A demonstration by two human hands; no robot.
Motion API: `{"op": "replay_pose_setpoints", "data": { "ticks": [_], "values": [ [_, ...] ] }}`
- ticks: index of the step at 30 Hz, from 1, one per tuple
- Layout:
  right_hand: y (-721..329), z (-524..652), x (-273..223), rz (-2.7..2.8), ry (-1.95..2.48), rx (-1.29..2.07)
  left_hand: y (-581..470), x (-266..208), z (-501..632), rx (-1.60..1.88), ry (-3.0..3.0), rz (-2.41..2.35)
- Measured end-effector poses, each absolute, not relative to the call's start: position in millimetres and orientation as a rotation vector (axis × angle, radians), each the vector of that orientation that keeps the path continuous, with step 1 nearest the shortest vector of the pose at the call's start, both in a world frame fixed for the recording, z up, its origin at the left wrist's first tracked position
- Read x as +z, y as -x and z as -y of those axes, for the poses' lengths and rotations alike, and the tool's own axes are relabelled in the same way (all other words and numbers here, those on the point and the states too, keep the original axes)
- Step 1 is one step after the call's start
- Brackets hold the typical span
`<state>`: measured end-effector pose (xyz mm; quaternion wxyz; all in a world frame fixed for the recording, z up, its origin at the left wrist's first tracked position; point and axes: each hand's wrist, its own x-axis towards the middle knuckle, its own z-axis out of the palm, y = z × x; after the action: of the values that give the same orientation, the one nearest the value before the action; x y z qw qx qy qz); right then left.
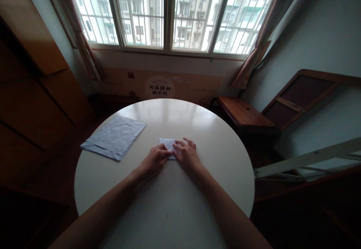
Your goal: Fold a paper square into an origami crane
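Observation:
A small folded piece of white paper (167,141) lies flat on the round white table (169,196), between my two hands. On its left side, my left hand (157,156) has its fingers closed at the paper's near left edge, thumb and fingertips together on it. From the right, my right hand (186,152) rests over the paper with its fingers spread, the fingertips touching the top. Part of the paper's right side is hidden beneath that hand.
Several creased sheets of white paper (114,136) lie stacked at the table's left edge, overhanging it a little. A brown wooden bench (242,110) stands beyond the table at the right. Behind are a printed cardboard panel (121,81) and barred windows (143,14).

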<state>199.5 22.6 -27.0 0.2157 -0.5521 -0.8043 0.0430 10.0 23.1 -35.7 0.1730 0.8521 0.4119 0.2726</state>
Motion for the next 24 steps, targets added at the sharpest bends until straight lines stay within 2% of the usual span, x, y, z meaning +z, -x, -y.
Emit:
{"op": "replay_pose_setpoints", "data": {
  "ticks": [4,7,13,24],
  "values": [
    [-206,-26,-32,2.276,1.492,0.156,-5,-38,-29,0.871,-2.412,-1.233],
    [-209,-28,-34,2.304,1.467,0.178,-2,-37,-30,0.769,-2.514,-1.421],
    [-198,-25,-33,2.353,1.495,0.183,0,-42,-28,0.528,-2.625,-1.466],
    [-197,-22,-25,2.204,1.737,0.188,-1,-35,-25,0.398,-2.633,-1.646]
  ]
}}
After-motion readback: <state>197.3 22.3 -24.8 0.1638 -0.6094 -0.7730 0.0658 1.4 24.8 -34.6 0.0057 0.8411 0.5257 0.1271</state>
